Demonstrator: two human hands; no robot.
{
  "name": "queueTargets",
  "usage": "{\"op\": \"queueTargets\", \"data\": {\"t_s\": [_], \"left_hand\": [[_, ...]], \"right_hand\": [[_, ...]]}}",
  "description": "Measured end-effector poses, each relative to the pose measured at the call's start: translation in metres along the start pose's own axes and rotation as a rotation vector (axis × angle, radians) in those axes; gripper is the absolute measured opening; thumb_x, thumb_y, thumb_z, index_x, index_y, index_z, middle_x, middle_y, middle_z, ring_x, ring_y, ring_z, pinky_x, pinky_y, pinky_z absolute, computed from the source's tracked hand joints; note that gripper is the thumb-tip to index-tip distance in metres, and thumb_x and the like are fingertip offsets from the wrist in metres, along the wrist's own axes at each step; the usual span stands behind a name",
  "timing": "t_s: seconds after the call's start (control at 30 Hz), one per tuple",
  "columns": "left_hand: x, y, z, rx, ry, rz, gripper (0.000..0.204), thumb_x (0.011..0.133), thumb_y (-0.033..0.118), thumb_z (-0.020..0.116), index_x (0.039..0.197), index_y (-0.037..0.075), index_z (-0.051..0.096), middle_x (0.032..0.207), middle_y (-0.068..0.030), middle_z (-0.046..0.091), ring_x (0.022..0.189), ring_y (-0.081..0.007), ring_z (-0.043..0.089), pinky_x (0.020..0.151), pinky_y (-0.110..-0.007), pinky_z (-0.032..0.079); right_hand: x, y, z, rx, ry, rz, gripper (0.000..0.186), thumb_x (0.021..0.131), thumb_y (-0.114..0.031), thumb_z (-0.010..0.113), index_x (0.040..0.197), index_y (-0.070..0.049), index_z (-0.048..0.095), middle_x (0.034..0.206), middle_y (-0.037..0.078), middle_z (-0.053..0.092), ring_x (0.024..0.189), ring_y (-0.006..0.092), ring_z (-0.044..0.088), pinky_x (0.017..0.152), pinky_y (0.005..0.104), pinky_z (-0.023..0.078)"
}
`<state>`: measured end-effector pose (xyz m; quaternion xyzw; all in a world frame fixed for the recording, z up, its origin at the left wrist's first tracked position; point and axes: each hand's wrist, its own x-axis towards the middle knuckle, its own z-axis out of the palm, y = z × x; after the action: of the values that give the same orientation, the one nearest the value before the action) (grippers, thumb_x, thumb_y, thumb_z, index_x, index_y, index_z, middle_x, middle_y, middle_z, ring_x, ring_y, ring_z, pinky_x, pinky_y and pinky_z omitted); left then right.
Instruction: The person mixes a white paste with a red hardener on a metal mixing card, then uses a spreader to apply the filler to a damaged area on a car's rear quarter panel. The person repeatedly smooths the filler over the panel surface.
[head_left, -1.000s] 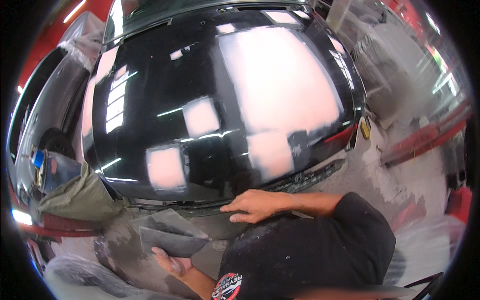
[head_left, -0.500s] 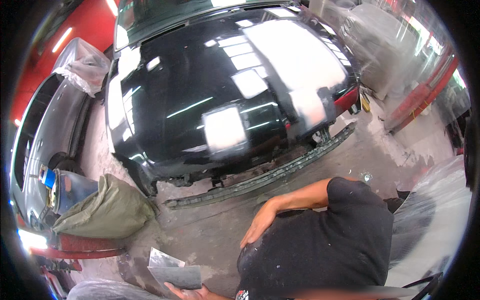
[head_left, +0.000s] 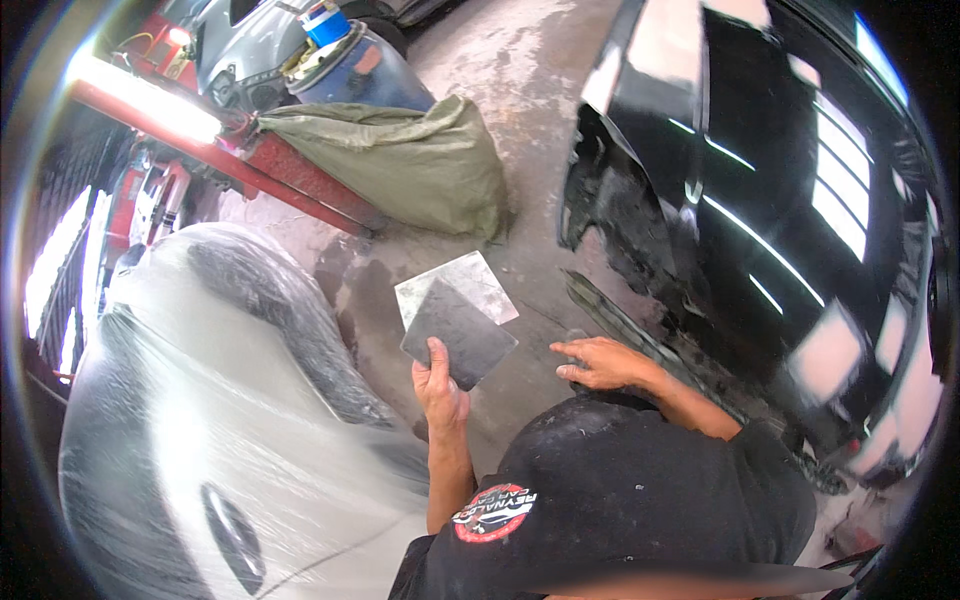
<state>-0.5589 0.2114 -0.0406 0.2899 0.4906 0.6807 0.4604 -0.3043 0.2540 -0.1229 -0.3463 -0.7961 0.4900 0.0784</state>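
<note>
In my left hand (head_left: 440, 385), a dark grey square sheet (head_left: 460, 350) is gripped by thumb and fingers, with a lighter, mottled sheet (head_left: 458, 277) fanned out behind it. My right hand (head_left: 590, 365) is held open to the right of the sheets, fingers apart and empty, over the floor beside a long bumper bar (head_left: 625, 335). Further right is the black car front (head_left: 760, 200), with pale pinkish patches on its panels and a bare, dark cavity at its corner.
A car under clear plastic sheeting (head_left: 210, 420) fills the lower left. A red beam (head_left: 310, 210), an olive cloth sack (head_left: 410, 170) and a blue drum (head_left: 370, 70) stand ahead. A grey car (head_left: 240, 50) is behind the drum.
The view has swung left, so the black hood moved to the right side. My left hand has raised the sheets; my right hand has moved from against my shirt to beside them.
</note>
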Motion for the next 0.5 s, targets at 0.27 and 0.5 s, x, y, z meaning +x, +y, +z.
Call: {"op": "queueTargets", "data": {"t_s": [0.27, 0.5], "left_hand": [[0.132, -0.011, 0.016, 0.099, 0.152, -0.075, 0.028, 0.103, 0.021, 0.055, 0.123, 0.002, 0.057, 0.112, -0.0042, 0.064, 0.098, -0.0127, 0.060, 0.085, -0.031, 0.050], [0.297, -0.074, 0.049, 0.319, -0.150, -0.368, 0.029, 0.103, 0.023, 0.055, 0.124, 0.003, 0.056, 0.108, -0.0022, 0.064, 0.097, -0.0103, 0.059, 0.084, -0.030, 0.051]], "right_hand": [[0.125, 0.008, -0.068, 0.514, 0.043, 0.143, 0.053, 0.096, -0.037, 0.059, 0.139, -0.006, 0.054, 0.108, 0.018, 0.072, 0.085, 0.0226, 0.069, 0.080, 0.0381, 0.053], [0.202, 0.033, -0.128, 0.919, 0.537, 0.348, 0.025, 0.098, -0.013, 0.057, 0.117, 0.001, 0.065, 0.085, 0.008, 0.071, 0.061, 0.0121, 0.065, 0.056, 0.0260, 0.051]]}}
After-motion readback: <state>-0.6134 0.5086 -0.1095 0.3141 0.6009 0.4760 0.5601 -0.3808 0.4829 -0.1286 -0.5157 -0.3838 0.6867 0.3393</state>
